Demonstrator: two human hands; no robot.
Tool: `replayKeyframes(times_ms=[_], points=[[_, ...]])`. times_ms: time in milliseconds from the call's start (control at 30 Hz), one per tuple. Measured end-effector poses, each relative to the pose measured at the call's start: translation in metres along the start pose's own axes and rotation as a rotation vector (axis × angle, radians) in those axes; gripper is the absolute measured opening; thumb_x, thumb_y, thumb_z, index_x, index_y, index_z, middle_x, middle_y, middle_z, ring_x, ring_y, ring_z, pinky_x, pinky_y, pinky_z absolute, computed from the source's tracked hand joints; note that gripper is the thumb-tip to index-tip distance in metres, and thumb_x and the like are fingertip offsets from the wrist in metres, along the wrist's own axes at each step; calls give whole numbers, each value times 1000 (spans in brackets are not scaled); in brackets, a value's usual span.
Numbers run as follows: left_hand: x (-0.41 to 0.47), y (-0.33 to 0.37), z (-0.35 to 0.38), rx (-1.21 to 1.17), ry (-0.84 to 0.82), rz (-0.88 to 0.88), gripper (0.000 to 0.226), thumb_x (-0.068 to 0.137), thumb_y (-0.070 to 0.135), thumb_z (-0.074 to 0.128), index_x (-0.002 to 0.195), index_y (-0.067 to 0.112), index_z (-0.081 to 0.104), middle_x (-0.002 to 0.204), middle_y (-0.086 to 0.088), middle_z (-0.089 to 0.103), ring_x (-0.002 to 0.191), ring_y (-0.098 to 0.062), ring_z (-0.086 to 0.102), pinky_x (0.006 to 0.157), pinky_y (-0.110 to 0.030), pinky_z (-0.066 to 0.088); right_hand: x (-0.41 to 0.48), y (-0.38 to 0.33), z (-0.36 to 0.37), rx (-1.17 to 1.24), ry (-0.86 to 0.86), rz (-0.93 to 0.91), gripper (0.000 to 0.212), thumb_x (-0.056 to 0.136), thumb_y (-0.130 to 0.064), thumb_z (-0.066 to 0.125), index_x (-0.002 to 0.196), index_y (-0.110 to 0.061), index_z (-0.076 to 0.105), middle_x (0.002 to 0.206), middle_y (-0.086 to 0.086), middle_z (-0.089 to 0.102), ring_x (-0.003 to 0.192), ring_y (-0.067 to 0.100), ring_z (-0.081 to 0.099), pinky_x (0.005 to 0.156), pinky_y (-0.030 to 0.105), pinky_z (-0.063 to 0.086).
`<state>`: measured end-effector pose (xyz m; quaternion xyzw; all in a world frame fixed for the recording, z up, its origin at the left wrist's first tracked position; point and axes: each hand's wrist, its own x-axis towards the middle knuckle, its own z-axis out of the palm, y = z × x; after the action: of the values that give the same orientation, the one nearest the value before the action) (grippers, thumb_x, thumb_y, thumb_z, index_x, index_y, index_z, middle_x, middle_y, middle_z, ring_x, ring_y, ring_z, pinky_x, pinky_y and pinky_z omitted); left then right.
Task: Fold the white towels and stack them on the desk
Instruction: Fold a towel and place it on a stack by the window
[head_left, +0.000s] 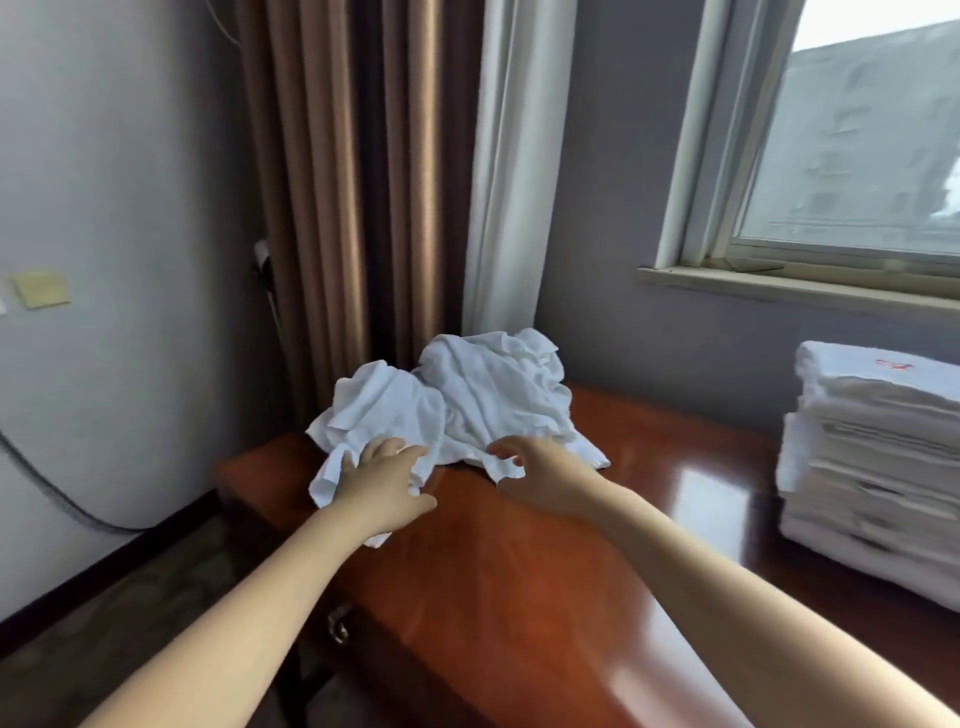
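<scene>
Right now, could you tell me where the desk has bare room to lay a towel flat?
The widest bare patch of the desk lies between the crumpled towels and the folded stack. Another stretches from the towels toward the near edge. The far left corner is crowded: the towels, with the left hand and right hand at their near edge.

Fingers of the left hand (382, 486) sink into the crumpled towels (467, 400) at 11 o'clock, so its grip is unclear. Whether the right hand (540, 478) pinches cloth cannot be told. The folded stack (872, 467) at 3 o'clock is cut by the right edge, its red mark (893, 365) unreadable. The heap hides the table's (519, 597) far corner.
</scene>
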<state>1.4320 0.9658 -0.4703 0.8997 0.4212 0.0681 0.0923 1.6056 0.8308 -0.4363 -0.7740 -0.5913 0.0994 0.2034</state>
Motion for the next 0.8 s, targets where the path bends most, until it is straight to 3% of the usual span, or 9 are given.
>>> replayKeyframes(times_ms=[67, 167, 233, 300, 367, 433, 533, 667, 800], points=[[3, -19, 9, 96, -79, -77, 82, 86, 57, 54, 154, 31, 18, 158, 3, 24, 150, -23, 9, 117, -53, 2, 10, -9, 18, 31, -43, -15, 53, 85, -24, 61, 138, -27, 52, 137, -6, 57, 124, 13, 53, 102, 32, 44], [4, -41, 22, 107, 43, -53, 48, 93, 47, 49, 138, 30, 46, 135, 8, 50, 134, -18, 40, 117, -45, 15, 19, -17, 38, 123, -96, 15, 56, 85, -24, 61, 139, -28, 49, 135, -5, 56, 118, 14, 56, 97, 30, 48], [3, -46, 23, 158, 156, 28, 29, 98, 38, 48, 123, 29, 58, 126, 9, 56, 126, -15, 46, 113, -33, 24, 22, -20, 48, 286, -153, 72, 57, 88, -23, 63, 142, -23, 44, 134, 0, 56, 113, 17, 60, 95, 32, 51], [1, -44, 22, 41, 137, 95, 17, 97, 38, 51, 105, 29, 62, 110, 11, 59, 112, -16, 52, 93, -29, 39, 22, -24, 52, 449, -161, 123, 50, 92, -19, 62, 139, -14, 46, 120, 11, 64, 104, 25, 64, 91, 37, 52], [-5, -35, 19, -171, 27, 135, 16, 93, 42, 55, 82, 31, 58, 89, 12, 59, 91, -13, 59, 72, -31, 43, 22, -26, 50, 650, -144, 170, 32, 95, -16, 58, 126, -9, 53, 91, 8, 64, 77, 20, 62, 68, 30, 50], [-13, -23, 18, -303, -48, 193, 24, 88, 47, 54, 75, 28, 56, 76, 9, 62, 75, -10, 61, 67, -33, 47, 21, -28, 44, 849, -179, 295, 12, 97, -21, 55, 104, -13, 52, 83, 4, 52, 72, 14, 52, 62, 26, 42], [-23, -4, 16, -414, -106, 279, 19, 84, 50, 56, 77, 32, 60, 72, 10, 66, 69, -6, 64, 65, -30, 50, 17, -21, 39, 940, -211, 402, 17, 95, -30, 61, 93, -17, 49, 81, 5, 53, 71, 16, 57, 63, 31, 53], [-36, 19, 8, -431, -144, 361, 28, 84, 56, 58, 107, 43, 65, 91, 23, 70, 83, 6, 64, 77, -25, 54, 7, -15, 33, 796, -56, 368, 18, 84, -2, 56, 96, -15, 59, 71, 3, 55, 64, 15, 54, 60, 30, 48], [-48, 42, -6, -442, 135, 428, 31, 90, 54, 55, 113, 38, 68, 106, 21, 69, 91, 3, 61, 83, -28, 53, -3, -11, 8, 765, 287, 253, 35, 81, 6, 45, 96, -16, 67, 71, -2, 61, 62, 10, 55, 51, 16, 44]])
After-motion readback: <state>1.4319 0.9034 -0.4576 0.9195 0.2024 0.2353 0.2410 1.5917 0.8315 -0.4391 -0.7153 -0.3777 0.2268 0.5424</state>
